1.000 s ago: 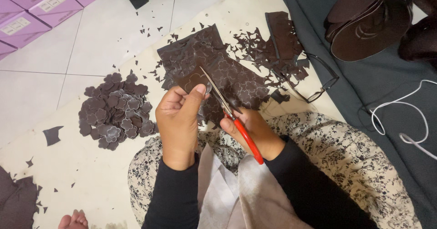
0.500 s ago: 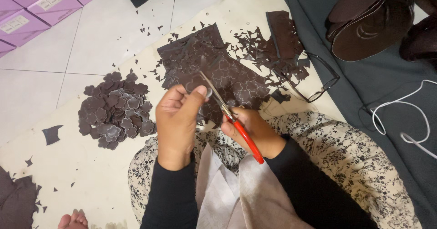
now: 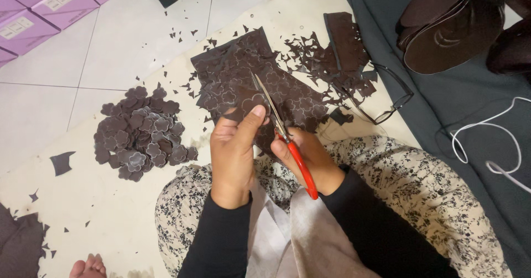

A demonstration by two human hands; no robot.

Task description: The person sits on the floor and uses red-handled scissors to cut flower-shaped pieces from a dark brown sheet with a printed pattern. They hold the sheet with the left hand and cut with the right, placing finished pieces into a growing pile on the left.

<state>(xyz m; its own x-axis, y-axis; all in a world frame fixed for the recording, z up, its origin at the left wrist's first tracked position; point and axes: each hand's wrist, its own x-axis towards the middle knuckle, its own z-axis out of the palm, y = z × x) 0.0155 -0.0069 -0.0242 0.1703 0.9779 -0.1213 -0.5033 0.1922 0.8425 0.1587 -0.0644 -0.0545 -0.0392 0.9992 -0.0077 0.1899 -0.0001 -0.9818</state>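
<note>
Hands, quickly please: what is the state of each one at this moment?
Left hand: closed, pinching a small dark brown piece between thumb and fingers.
Right hand: closed around the red-handled scissors, blades at the piece.

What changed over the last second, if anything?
Almost nothing. The left hand still pinches a small dark piece, and the right hand still works the red-handled scissors at it. The pile of cut flower shapes and the marked sheet lie unmoved.

Red-handled scissors [image 3: 287, 140], dark flower-marked sheet [image 3: 243, 87]
</note>
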